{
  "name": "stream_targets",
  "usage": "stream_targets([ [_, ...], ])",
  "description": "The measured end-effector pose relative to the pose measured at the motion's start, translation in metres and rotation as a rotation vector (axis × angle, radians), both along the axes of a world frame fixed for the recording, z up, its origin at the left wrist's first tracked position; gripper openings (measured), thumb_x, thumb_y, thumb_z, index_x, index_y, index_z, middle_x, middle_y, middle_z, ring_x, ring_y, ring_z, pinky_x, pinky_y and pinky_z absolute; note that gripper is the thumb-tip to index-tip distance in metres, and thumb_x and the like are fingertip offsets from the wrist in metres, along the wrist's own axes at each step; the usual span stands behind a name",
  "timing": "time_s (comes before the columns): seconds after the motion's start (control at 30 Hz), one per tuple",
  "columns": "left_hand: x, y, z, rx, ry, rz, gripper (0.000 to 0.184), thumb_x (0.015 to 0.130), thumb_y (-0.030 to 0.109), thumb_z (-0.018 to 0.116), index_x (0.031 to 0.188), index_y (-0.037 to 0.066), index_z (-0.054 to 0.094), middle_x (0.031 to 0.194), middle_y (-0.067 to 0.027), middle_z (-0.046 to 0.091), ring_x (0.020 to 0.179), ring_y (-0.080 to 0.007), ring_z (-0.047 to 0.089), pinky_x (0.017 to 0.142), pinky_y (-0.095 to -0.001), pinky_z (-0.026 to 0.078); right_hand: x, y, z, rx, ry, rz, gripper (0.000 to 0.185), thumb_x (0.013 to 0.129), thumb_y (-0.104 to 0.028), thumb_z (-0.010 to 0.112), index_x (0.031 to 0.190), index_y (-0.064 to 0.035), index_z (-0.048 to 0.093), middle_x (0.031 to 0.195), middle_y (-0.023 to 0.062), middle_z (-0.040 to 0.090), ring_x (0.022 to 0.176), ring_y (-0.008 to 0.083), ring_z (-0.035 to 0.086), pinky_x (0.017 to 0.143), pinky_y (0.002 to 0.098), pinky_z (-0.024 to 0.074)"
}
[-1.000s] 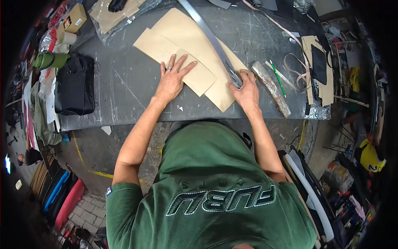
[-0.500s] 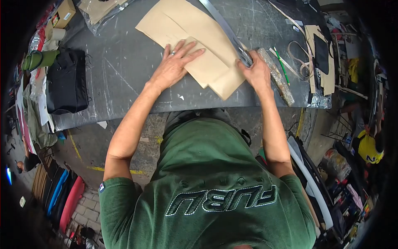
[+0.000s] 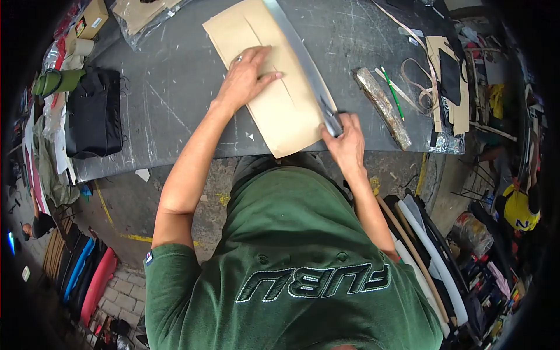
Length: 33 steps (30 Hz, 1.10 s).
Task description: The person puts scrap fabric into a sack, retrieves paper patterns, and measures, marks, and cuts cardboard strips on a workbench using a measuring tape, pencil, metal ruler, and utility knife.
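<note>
A tan sheet of thin card (image 3: 274, 96) lies on the dark worktable, with slits or creased lines along its middle. My left hand (image 3: 245, 76) rests on the card's left part, fingers stretched out and thumb apart, a ring on one finger. Along the right side of the card runs a long metal ruler (image 3: 294, 49). At its near end my right hand (image 3: 345, 140) is closed around a dark utility knife (image 3: 333, 123), slightly blurred. The knife's tip is too blurred to make out.
Right of my right hand lie a tape-wrapped bar (image 3: 382, 108), a green pencil (image 3: 392, 93) and a curled strip (image 3: 421, 87). Card pieces (image 3: 461, 111) are at the right edge. A black bag (image 3: 94, 114) stands left. Another person in yellow (image 3: 519, 210) is far right.
The card has turned more upright and its near end has come closer to me. Its folded-over flap now lies flat. The ruler and knife have shifted left and nearer with my right hand.
</note>
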<state>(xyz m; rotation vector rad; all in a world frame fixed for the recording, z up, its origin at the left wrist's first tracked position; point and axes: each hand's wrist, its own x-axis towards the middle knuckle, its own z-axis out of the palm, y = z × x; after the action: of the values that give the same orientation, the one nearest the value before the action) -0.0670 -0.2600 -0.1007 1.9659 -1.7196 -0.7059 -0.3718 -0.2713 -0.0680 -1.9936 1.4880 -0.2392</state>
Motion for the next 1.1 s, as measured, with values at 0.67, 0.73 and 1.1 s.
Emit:
stream_targets([
  [0.67, 0.01, -0.073, -0.018, 0.096, -0.558, 0.033, 0.132, 0.067, 0.092, 0.059, 0.156, -0.002, 0.031, 0.166, -0.0158, 0.026, 0.155, -0.0304, 0.02, 0.121, -0.0589, 0.026, -0.054, 0.031, -0.001, 0.033, -0.104, 0.01, 0.044, 0.093, -0.025, 0.074, 0.133, -0.0098, 0.063, 0.115, 0.0184, 0.066, 0.103, 0.0367, 0.065, 0.091, 0.0433, 0.0521],
  [0.73, 0.009, -0.074, -0.017, 0.112, -0.559, 0.035, 0.132, 0.068, 0.09, 0.061, 0.157, -0.001, 0.029, 0.166, -0.0155, 0.025, 0.155, -0.0307, 0.02, 0.12, -0.0596, 0.028, -0.052, 0.017, 0.004, 0.074, -0.129, 0.005, 0.043, 0.095, -0.024, 0.072, 0.134, -0.0095, 0.062, 0.118, 0.0192, 0.066, 0.103, 0.0373, 0.065, 0.091, 0.0435, 0.0521],
  [1.1, -0.005, -0.085, 0.022, 0.361, -0.567, -0.014, 0.149, 0.054, 0.087, 0.075, 0.159, -0.004, 0.021, 0.166, -0.0222, 0.018, 0.155, -0.0391, 0.016, 0.117, -0.0651, 0.029, 0.101, -0.08, 0.007, -0.048, -0.323, 0.186, 0.04, 0.103, -0.025, 0.057, 0.14, -0.0114, 0.053, 0.12, 0.0241, 0.068, 0.102, 0.0463, 0.067, 0.085, 0.0488, 0.0545],
])
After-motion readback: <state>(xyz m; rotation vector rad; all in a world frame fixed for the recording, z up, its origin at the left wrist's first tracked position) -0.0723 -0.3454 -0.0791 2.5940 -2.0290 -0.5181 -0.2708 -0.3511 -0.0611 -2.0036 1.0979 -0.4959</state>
